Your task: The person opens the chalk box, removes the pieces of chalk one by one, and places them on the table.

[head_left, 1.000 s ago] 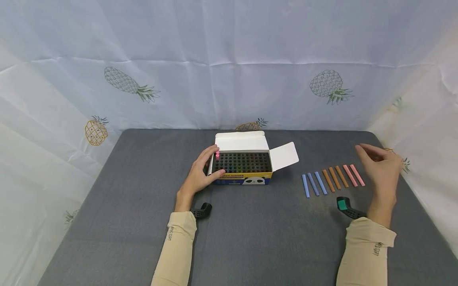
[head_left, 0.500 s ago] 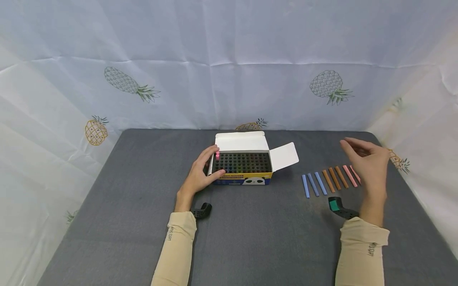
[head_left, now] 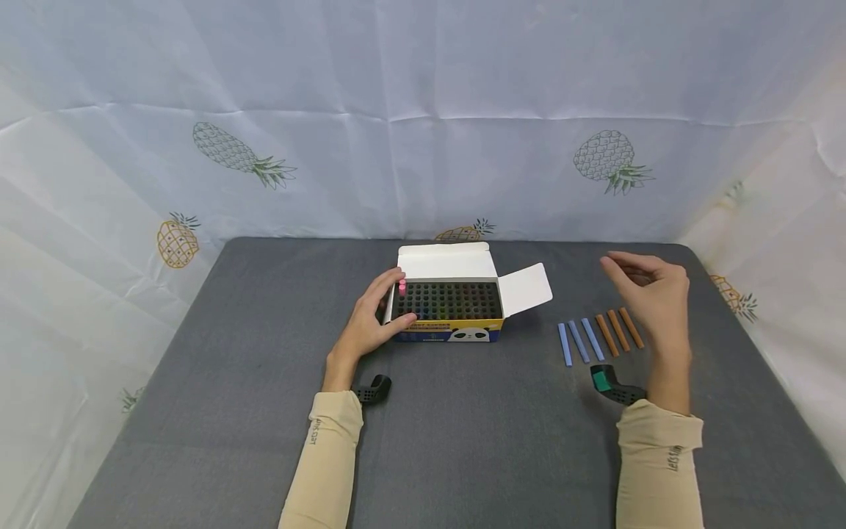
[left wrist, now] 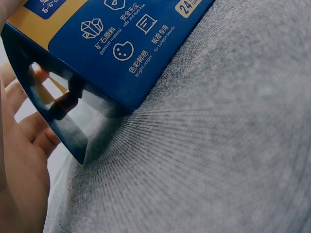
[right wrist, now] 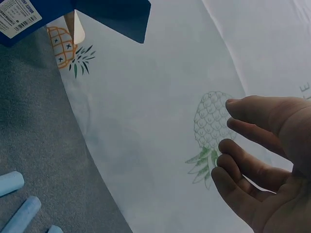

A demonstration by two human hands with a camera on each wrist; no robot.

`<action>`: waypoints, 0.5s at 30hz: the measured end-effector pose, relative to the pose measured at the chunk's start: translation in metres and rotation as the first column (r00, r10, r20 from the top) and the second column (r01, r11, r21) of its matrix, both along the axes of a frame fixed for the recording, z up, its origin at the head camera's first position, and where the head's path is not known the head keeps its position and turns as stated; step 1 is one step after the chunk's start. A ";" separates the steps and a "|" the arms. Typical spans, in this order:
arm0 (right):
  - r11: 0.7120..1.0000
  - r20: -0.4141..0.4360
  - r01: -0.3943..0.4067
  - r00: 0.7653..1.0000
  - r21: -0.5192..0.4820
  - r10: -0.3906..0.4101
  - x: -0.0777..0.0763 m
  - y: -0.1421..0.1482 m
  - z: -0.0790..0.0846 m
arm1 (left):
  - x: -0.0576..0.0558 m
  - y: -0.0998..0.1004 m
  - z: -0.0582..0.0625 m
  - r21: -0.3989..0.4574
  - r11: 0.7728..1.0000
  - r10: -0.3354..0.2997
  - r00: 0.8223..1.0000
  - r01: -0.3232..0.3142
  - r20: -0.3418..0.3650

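Note:
A chalk box [head_left: 432, 332] in blue and yellow stands with its lid raised, showing a black holder [head_left: 449, 300] full of holes. Two pink chalk sticks [head_left: 402, 290] stand in its back left corner. My left hand [head_left: 365, 323] holds the box's left end, thumb at the front edge and fingers at the back. In the left wrist view, its fingers show through the bent side flap [left wrist: 36, 107]. My right hand [head_left: 656, 301] is above the table's right side, thumb and fingers loosely bent with nothing between them. The pink sticks on the table are hidden behind it.
Three blue chalk sticks [head_left: 578, 342] and three orange chalk sticks [head_left: 619, 331] lie in a row right of the box. A white side flap [head_left: 525, 288] sticks out toward them. Behind the grey table [head_left: 463, 441] hangs a pineapple-print curtain [head_left: 423, 169].
My right hand has moved left from the table's right edge and now covers the pink sticks on the table. My left hand and the box have stayed still.

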State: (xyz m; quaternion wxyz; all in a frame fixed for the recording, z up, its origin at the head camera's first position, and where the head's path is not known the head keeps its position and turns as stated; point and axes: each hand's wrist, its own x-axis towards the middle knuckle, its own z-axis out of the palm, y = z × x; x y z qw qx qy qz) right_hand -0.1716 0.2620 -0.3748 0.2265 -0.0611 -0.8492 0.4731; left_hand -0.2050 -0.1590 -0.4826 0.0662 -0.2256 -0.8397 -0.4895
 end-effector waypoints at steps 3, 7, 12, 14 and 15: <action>1.000 -0.005 -0.013 1.000 0.006 0.013 0.000 -0.002 -0.001 | 0.000 0.001 0.001 -0.004 1.000 -0.002 1.000 0.002 -0.002; 0.999 -0.010 -0.040 0.999 0.016 0.040 0.000 -0.007 -0.001 | 0.000 0.001 0.001 -0.006 1.000 -0.004 1.000 0.004 0.003; 0.992 -0.054 -0.120 0.991 0.030 0.122 0.001 -0.017 0.002 | 0.001 0.001 0.001 -0.012 1.000 -0.001 1.000 0.001 0.001; 0.987 -0.077 -0.154 0.985 0.034 0.156 0.001 -0.022 0.003 | 0.001 0.001 0.002 -0.014 1.000 0.000 1.000 0.000 -0.002; 0.985 -0.085 -0.168 0.982 0.037 0.171 0.000 -0.025 0.003 | 0.001 0.001 0.002 -0.015 1.000 0.000 1.000 0.000 -0.001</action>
